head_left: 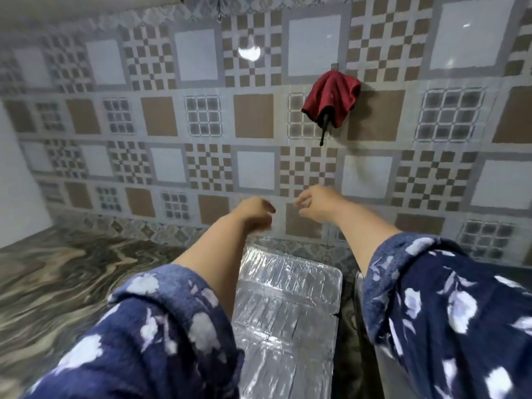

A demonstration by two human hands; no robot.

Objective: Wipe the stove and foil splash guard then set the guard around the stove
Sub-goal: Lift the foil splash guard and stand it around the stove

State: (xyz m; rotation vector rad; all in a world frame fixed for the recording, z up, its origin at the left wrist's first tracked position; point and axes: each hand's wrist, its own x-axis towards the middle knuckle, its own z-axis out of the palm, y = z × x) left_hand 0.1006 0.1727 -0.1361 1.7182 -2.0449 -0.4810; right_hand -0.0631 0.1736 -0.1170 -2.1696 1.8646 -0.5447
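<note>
The foil splash guard (pixel 288 306) lies folded flat on the marbled counter, between my two forearms. Both arms reach forward over it toward the tiled wall. My left hand (pixel 256 211) is raised in front of the wall with its fingers curled in and nothing in it. My right hand (pixel 312 201) hovers close beside it, fingers bent but slightly apart, also holding nothing. A dark red cloth (pixel 331 102) hangs from a hook on the wall, above and to the right of my hands. The stove is not clearly in view; a pale edge (pixel 359 279) shows behind my right sleeve.
The marbled counter (pixel 72 283) stretches to the left up to a white side wall (pixel 17 191). The patterned tile wall (pixel 201 125) fills the back. My blue flowered sleeves cover the lower part of the view.
</note>
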